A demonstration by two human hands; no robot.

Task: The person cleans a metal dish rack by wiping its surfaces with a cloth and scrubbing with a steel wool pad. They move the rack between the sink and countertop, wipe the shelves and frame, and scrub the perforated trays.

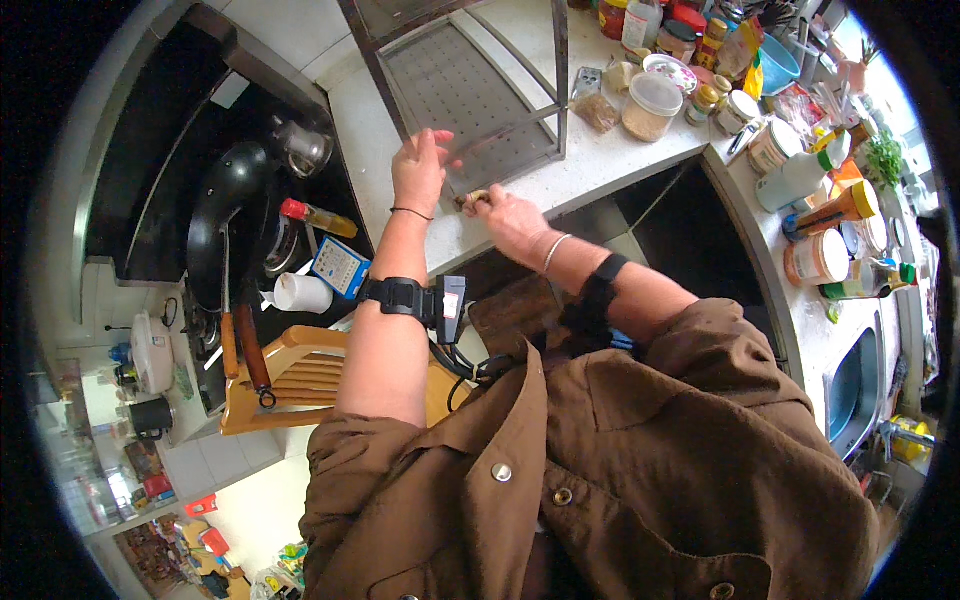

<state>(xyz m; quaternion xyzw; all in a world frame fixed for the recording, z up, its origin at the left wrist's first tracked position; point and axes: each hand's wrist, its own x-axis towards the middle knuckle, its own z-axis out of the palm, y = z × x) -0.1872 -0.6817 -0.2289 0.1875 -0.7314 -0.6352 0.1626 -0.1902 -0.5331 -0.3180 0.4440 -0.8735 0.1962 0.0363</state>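
My right hand pinches a small brownish, knobbly item, perhaps a piece of ginger root, over the front edge of the white countertop. Up and to the left of it, my left hand is raised with its fingers apart and nothing seen in them. Both hands are close to the near corner of a metal-framed rack with clear panels. Inside the rack's frame lies a grey perforated tray.
A black wok with a long-handled utensil sits on the stove at left, near a red-capped bottle and a wooden chair. Jars, a lidded tub of grains and bottles crowd the counter at right, beside a sink.
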